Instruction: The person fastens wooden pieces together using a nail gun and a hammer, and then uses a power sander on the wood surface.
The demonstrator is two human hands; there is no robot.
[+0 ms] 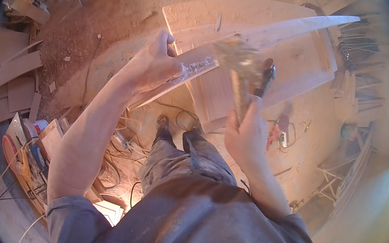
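Observation:
My right hand is wrapped round the handle of a hammer. The hammer's head is smeared by motion above a long pale wooden board. My left hand grips that board near its closer end, thumb and fingers curled over the edge. Beside those fingers lies a shiny, wrinkled clear material, perhaps plastic film or glue; I cannot tell which. Underneath is a broad wooden panel with a curved far edge. A dark tool with a round brown end sits just right of the hammer, partly hidden.
Cables and a power tool lie on the dusty floor left of my feet. A red-handled tool lies to the right. Tools crowd a box at lower left. Wood strips are stacked at right, curved sheets at left.

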